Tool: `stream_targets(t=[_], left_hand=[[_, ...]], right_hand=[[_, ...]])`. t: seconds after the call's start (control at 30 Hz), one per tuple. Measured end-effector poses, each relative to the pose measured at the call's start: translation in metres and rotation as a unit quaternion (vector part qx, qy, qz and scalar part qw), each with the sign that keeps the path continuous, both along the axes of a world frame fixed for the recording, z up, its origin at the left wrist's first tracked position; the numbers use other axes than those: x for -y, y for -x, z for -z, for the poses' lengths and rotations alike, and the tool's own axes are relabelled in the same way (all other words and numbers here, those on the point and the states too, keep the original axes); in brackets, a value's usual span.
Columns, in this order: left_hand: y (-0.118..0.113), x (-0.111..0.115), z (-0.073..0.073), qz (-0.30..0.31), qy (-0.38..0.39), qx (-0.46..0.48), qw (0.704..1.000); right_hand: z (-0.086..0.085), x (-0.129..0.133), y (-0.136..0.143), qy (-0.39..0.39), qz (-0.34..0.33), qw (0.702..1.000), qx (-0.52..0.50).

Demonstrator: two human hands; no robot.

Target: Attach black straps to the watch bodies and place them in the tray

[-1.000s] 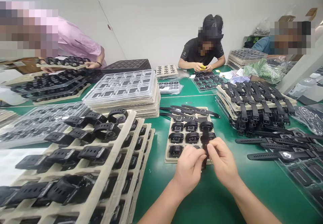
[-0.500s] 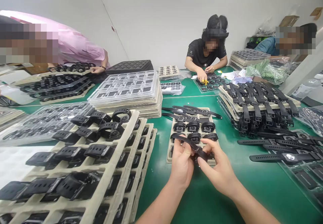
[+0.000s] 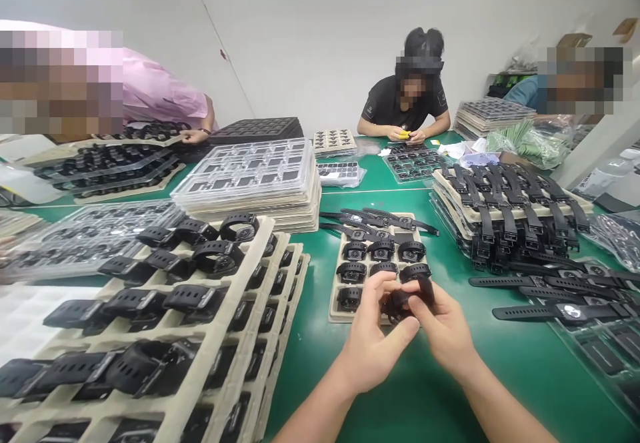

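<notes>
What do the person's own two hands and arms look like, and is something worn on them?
The left hand and right hand are bare, with no gloves, and no rings can be seen. The left forearm and right forearm show no sleeves, watches or bracelets up to the picture's lower edge. Nail details are too small to tell.

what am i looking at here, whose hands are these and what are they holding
There is no machine: a person wears a camera on the head, looking forward and down, so the two bare hands at the bottom are the wearer's own. The left hand and right hand hold a black smartwatch, partly hidden by the fingers. Under them, on a green table, is a molded tray of closed watches. Stacked trays of watches stand to the left, and unbuckled watches lie to the right.
</notes>
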State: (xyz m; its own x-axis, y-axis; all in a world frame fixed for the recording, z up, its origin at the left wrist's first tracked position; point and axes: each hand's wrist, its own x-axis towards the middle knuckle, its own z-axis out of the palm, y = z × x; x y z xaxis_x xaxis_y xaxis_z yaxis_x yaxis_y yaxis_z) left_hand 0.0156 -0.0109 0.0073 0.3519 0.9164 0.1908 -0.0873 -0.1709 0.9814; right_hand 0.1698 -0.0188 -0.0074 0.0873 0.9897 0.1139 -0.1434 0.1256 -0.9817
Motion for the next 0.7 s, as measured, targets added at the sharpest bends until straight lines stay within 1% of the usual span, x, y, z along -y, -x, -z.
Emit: stream_targets(t=[0.07, 0.1, 0.13, 0.2, 0.27, 0.4, 0.57, 0.63, 0.7], left_hand=[[-0.001, -0.002, -0.001, -0.065, -0.033, -0.03, 0.997], [-0.001, -0.004, -0.002, -0.088, -0.039, -0.041, 0.995], [-0.001, -0.006, -0.004, -0.098, -0.036, -0.049, 0.993], [-0.001, -0.009, -0.007, -0.087, -0.008, -0.062, 0.994], [-0.001, -0.011, -0.01, -0.075, 0.01, -0.063, 0.995], [-0.002, -0.01, -0.011, -0.101, 0.001, -0.045, 0.994], [-0.003, -0.008, -0.008, -0.093, 0.023, -0.049, 0.994], [-0.004, -0.008, -0.008, -0.096, 0.011, -0.056, 0.994], [-0.005, -0.009, -0.008, -0.096, -0.006, -0.06, 0.994]], right_hand=[[0.003, -0.002, -0.003, 0.008, 0.024, 0.999, -0.031], [0.004, -0.003, -0.004, 0.011, 0.033, 0.998, -0.046], [0.005, -0.004, -0.006, 0.015, 0.038, 0.997, -0.059], [0.006, -0.005, -0.009, 0.02, 0.036, 0.996, -0.075], [0.005, -0.004, -0.01, 0.021, 0.027, 0.997, -0.065], [0.0, -0.002, -0.008, 0.013, 0.006, 1.0, -0.019], [0.001, -0.001, -0.007, 0.0, 0.001, 1.0, -0.003], [0.002, -0.001, -0.007, -0.012, -0.014, 1.0, 0.013], [0.003, 0.0, -0.006, -0.043, -0.006, 0.998, 0.047]])
